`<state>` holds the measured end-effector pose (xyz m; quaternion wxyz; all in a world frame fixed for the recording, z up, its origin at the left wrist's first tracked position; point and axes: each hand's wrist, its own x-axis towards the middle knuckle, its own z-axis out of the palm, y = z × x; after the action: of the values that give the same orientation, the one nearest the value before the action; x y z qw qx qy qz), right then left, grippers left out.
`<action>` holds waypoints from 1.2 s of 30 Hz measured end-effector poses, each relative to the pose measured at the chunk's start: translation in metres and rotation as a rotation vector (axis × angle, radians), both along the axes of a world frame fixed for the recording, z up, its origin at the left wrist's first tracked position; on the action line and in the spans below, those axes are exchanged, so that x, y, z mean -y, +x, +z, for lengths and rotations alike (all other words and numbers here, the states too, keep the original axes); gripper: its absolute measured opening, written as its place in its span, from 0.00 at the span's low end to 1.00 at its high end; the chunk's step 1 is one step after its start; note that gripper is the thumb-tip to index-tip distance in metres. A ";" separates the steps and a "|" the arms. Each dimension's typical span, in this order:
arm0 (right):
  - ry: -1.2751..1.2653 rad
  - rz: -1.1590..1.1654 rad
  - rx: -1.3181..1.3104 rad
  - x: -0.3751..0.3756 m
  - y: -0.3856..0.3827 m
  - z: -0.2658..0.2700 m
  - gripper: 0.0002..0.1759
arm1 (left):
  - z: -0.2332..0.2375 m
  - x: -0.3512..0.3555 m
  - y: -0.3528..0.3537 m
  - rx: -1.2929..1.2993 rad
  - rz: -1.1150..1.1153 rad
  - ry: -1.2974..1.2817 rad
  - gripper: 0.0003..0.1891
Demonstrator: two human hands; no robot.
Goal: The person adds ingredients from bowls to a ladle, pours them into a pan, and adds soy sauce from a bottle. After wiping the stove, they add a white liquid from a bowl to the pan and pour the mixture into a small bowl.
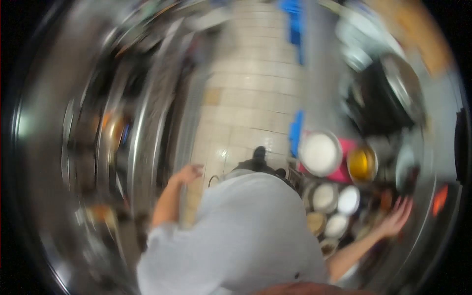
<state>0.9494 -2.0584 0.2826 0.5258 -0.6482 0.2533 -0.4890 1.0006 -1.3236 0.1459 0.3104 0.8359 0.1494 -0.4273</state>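
My left hand (189, 173) hangs beside my body over the tiled floor, its fingers loosely apart and nothing seen in them. On the other side, my right hand (397, 219) reaches out over the counter with its fingers stretched. It is nearest to several round containers, among them a white-filled one (348, 200) and another with pale contents (325, 197). Farther along stand a larger container of white contents (320, 153) on a pink surface (340, 173) and a container of yellow liquid (362, 164). Motion blur hides whether my right hand touches anything.
A large dark pot (381, 96) stands on the metal counter (324, 83) at right. Blue items (296, 132) hang at its edge. Blurred metal kitchen equipment (142, 128) lines the left. A tiled aisle (246, 93) runs ahead between them.
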 end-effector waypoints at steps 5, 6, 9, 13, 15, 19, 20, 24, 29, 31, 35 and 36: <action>-0.225 0.369 -0.127 -0.072 0.095 -0.037 0.18 | -0.010 -0.036 -0.135 0.180 0.221 0.164 0.25; -0.280 0.451 -0.158 -0.085 0.107 -0.045 0.17 | -0.009 -0.042 -0.152 0.246 0.164 0.229 0.24; -0.293 0.681 -0.234 -0.142 0.138 -0.053 0.16 | -0.048 -0.057 -0.237 0.420 0.428 0.298 0.18; -0.216 1.028 -0.267 -0.235 0.168 -0.069 0.18 | -0.037 -0.085 -0.291 0.326 0.831 0.469 0.15; -0.161 1.117 -0.377 -0.294 0.156 -0.069 0.18 | -0.022 -0.109 -0.299 0.329 0.929 0.675 0.14; -0.197 1.365 -0.523 -0.396 0.137 -0.095 0.18 | -0.056 -0.205 -0.346 0.648 1.081 0.900 0.15; -0.222 1.435 -0.566 -0.419 0.132 -0.107 0.18 | -0.055 -0.234 -0.352 0.636 1.153 0.907 0.16; -0.174 1.597 -0.715 -0.533 0.101 -0.137 0.17 | -0.068 -0.368 -0.383 0.736 1.198 1.113 0.25; -0.547 1.856 -0.917 -0.716 0.036 -0.086 0.15 | -0.075 -0.504 -0.404 0.664 1.269 1.089 0.30; -0.669 1.878 -0.936 -0.753 0.030 -0.070 0.15 | -0.071 -0.528 -0.376 0.347 1.230 0.953 0.27; -0.787 1.880 -0.892 -0.793 0.038 -0.076 0.15 | -0.072 -0.557 -0.377 0.238 1.150 0.850 0.23; -0.761 1.864 -0.869 -0.804 0.039 -0.077 0.14 | -0.074 -0.559 -0.381 0.325 1.134 0.757 0.22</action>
<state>0.9887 -1.2548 0.2059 0.3203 -0.8224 -0.3401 0.3247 0.6194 -0.7646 0.0722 0.1913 0.7330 0.6527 0.0121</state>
